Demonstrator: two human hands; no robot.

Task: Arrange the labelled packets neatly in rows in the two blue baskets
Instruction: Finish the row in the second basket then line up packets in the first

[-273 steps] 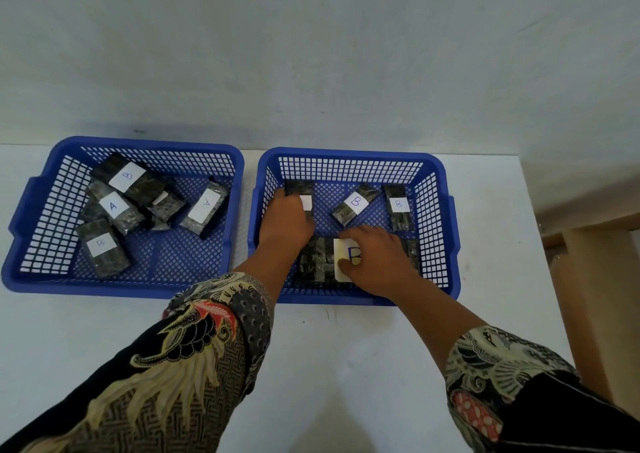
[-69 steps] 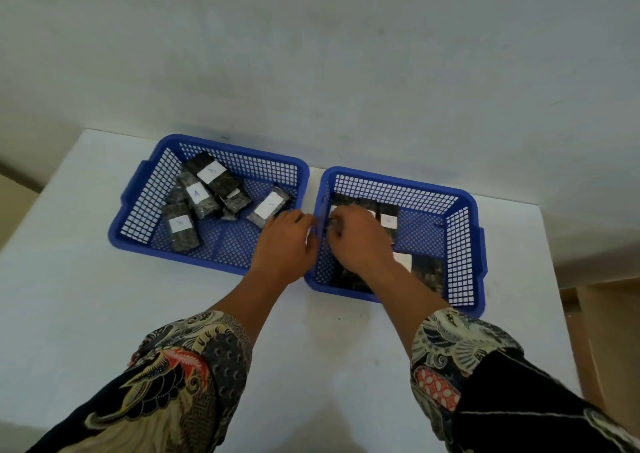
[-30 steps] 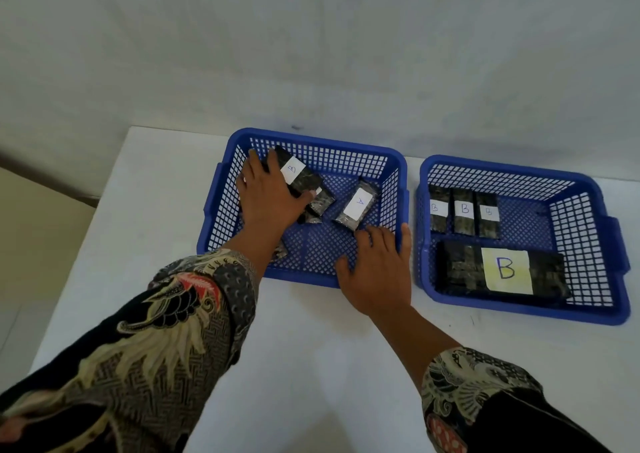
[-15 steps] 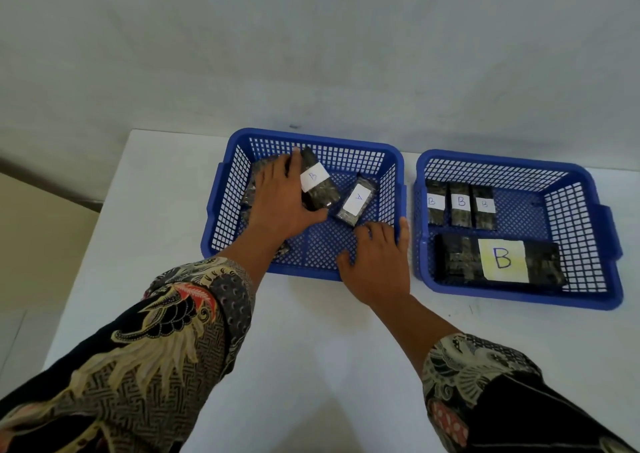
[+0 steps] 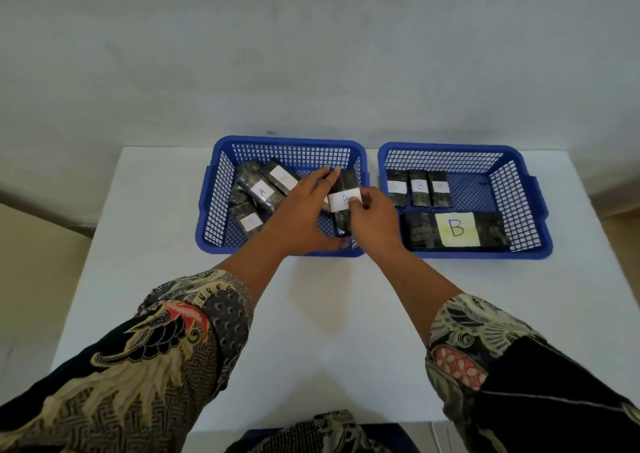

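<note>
Two blue mesh baskets stand side by side on a white table. Over the right end of the left basket (image 5: 211,210), my left hand (image 5: 304,217) and my right hand (image 5: 375,220) both hold one dark packet labelled B (image 5: 343,206). Behind my left hand lie a packet labelled A (image 5: 261,193) and several other dark packets in a loose pile. The right basket (image 5: 533,206) holds a back row of three small B packets (image 5: 419,187) and a large packet with a yellow B label (image 5: 457,229) in front.
The white table (image 5: 329,314) ends at a grey wall behind the baskets. Its left edge drops off to a beige floor (image 5: 31,262). Patterned sleeves cover both forearms at the bottom of the view.
My left hand has carried the B packet from the pile to the right end of the left basket. My right hand has left the basket's front rim and taken hold of the packet too.
</note>
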